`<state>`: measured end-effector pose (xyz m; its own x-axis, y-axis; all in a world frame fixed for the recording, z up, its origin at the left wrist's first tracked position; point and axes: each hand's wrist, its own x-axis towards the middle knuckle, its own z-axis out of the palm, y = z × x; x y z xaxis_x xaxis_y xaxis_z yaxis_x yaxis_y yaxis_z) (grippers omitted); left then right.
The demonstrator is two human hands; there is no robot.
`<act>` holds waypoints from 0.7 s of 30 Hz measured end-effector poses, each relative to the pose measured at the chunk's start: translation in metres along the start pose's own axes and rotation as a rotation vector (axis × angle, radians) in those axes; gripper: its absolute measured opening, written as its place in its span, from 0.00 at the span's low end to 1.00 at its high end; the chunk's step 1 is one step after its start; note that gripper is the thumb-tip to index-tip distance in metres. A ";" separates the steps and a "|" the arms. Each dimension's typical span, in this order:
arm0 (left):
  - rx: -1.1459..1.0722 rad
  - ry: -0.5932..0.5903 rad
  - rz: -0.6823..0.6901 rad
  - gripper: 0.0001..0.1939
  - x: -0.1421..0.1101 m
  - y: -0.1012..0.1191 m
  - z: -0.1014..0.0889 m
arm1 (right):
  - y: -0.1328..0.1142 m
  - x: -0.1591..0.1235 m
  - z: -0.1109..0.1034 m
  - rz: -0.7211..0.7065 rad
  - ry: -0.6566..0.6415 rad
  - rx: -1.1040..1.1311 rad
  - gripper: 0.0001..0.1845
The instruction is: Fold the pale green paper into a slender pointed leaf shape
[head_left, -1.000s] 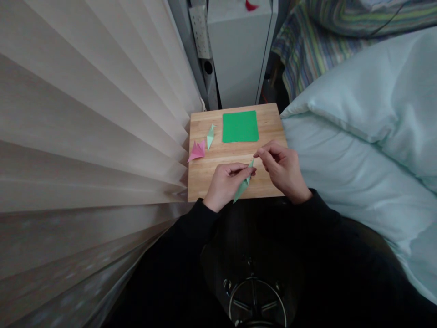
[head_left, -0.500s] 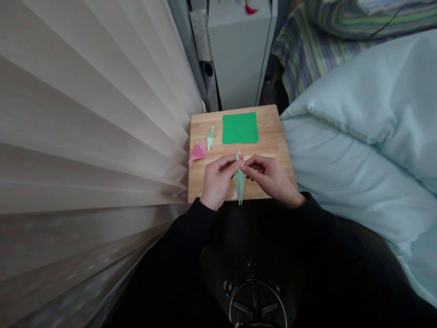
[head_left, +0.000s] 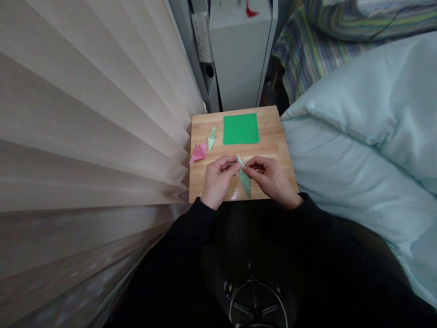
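A pale green origami crane (head_left: 245, 181), folded narrow, is pinched between my two hands over the near part of the wooden board (head_left: 269, 150). My left hand (head_left: 219, 176) grips its upper left side between thumb and fingers. From the right, my right hand (head_left: 268, 176) pinches it at about the same height. Its thin tip points away from me and the wider end hangs toward me. Farther left on the board lie a second pale green origami crane (head_left: 211, 139) and a pink origami crane (head_left: 198, 152).
A stack of green paper squares (head_left: 241, 129) rests at the board's far side. A pleated curtain (head_left: 102, 114) borders the left, and light blue bedding (head_left: 358, 136) the right. Behind the board stands a white cabinet (head_left: 241, 59). A round metal stool base (head_left: 256, 305) shows below.
My right hand has moved left and closed on the green crane beside my left hand. The crane has swung from slanting down-left to slanting down-right.
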<state>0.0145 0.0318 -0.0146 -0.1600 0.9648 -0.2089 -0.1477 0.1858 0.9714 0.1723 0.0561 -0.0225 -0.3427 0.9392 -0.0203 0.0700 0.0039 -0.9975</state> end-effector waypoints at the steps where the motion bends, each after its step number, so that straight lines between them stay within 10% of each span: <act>1: 0.028 0.001 0.006 0.14 0.000 0.001 0.000 | 0.000 0.000 0.000 -0.004 -0.004 -0.011 0.13; 21: -0.120 -0.181 -0.038 0.15 -0.001 0.000 0.012 | 0.010 -0.019 -0.014 0.009 -0.022 0.017 0.17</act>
<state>0.0267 0.0333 -0.0133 0.0244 0.9771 -0.2112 -0.2672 0.2099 0.9405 0.1929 0.0433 -0.0314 -0.3630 0.9313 -0.0306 0.0568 -0.0107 -0.9983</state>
